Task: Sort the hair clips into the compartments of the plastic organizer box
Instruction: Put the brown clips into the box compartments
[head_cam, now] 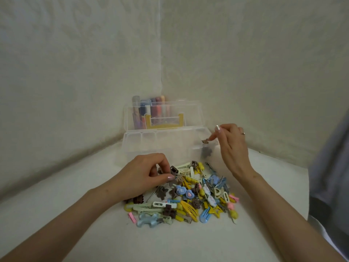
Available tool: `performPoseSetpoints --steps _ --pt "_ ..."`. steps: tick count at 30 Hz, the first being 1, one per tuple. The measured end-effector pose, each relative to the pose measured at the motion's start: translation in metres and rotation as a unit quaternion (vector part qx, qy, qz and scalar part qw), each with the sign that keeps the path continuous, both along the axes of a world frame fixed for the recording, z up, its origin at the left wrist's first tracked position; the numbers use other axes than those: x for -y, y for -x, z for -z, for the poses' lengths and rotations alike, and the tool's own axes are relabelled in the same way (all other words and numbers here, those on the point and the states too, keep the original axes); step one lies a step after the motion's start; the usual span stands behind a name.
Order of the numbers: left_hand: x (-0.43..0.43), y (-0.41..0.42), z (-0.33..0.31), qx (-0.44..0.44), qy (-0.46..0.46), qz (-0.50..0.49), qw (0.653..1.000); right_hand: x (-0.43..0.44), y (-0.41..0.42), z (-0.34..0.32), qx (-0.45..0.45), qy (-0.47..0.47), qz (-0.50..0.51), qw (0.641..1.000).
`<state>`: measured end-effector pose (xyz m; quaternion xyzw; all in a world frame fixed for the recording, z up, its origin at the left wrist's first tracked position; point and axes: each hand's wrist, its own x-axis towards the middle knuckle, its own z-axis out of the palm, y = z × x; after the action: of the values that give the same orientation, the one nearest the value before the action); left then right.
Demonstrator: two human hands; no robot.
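White counter (pixel 75 214) is carrying a heap of hair clips (pixel 188 197). Left hand (pixel 143 174), its grip pinching into the heap's near-left edge. Beyond, right hand (pixel 232 146) is grasping a brown clip (pixel 204 141) above the organizer box (pixel 151 142), its rightmost compartment directly below the grip.

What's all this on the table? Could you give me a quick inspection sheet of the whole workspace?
Surface: white table in a wall corner.
Job's things: clear organizer box, lid open; a brown clip lies in its right end compartment; mixed hair clip pile in front.
Clutter: coloured tubes behind the lid.
Grips: left hand picking in the pile; right hand pinching a brown clip over the box.
Cables: nothing seen.
Surroundings: textured pale walls; grey fabric at right.
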<state>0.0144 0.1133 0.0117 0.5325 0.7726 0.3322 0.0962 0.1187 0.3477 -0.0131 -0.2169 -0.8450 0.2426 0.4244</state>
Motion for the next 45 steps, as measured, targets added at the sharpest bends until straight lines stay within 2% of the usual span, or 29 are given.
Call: performPoseSetpoints --steps 3,5,8,12,14,16,19,23,26,30,33,38,41,45 --pt "-0.002 -0.005 0.000 0.031 -0.015 0.006 0.999 0.001 0.001 0.002 0.060 -0.039 0.005 0.997" --pt "-0.002 -0.007 -0.001 0.043 -0.021 0.010 0.999 0.001 0.001 0.003 0.041 -0.054 0.011 0.998" --pt "-0.003 -0.009 0.000 0.059 -0.025 0.014 0.998 0.003 0.001 0.000 -0.011 -0.014 0.012 1.000" --pt "-0.004 -0.009 0.000 0.094 -0.037 0.009 0.995 0.000 0.003 0.007 0.067 -0.063 0.010 0.996" --pt "-0.005 -0.011 -0.002 0.137 -0.051 0.004 0.989 0.000 0.003 0.005 0.040 -0.071 0.007 0.997" --pt "-0.006 -0.012 -0.003 0.188 -0.072 -0.008 0.979 0.004 0.002 -0.001 -0.036 -0.087 0.002 0.996" --pt "-0.009 -0.014 -0.004 0.227 -0.093 -0.024 0.969 0.022 -0.003 -0.009 -0.082 -0.123 -0.073 0.986" --pt "-0.010 -0.016 -0.004 0.242 -0.115 -0.031 0.963 0.054 -0.004 -0.015 -0.006 -0.126 -0.215 0.968" --pt "-0.011 -0.017 -0.004 0.237 -0.127 -0.034 0.963 0.062 -0.001 -0.013 0.026 -0.148 -0.254 0.956" --pt "-0.011 -0.018 -0.003 0.233 -0.121 -0.029 0.964 0.063 -0.003 -0.010 0.034 -0.125 -0.280 0.951" --pt "-0.009 -0.014 -0.005 0.220 -0.116 -0.027 0.968 0.057 -0.005 -0.012 0.015 -0.066 -0.259 0.964" --pt "0.000 0.000 -0.007 0.192 -0.101 -0.057 0.974 0.023 -0.011 -0.017 -0.083 0.082 -0.078 0.990" --pt "0.003 0.007 -0.005 0.184 -0.097 -0.068 0.976 0.004 -0.012 -0.012 -0.074 0.118 -0.017 0.990" --pt "0.006 0.012 -0.003 0.173 -0.086 -0.072 0.979 -0.001 -0.006 -0.010 -0.040 0.148 -0.016 0.988"
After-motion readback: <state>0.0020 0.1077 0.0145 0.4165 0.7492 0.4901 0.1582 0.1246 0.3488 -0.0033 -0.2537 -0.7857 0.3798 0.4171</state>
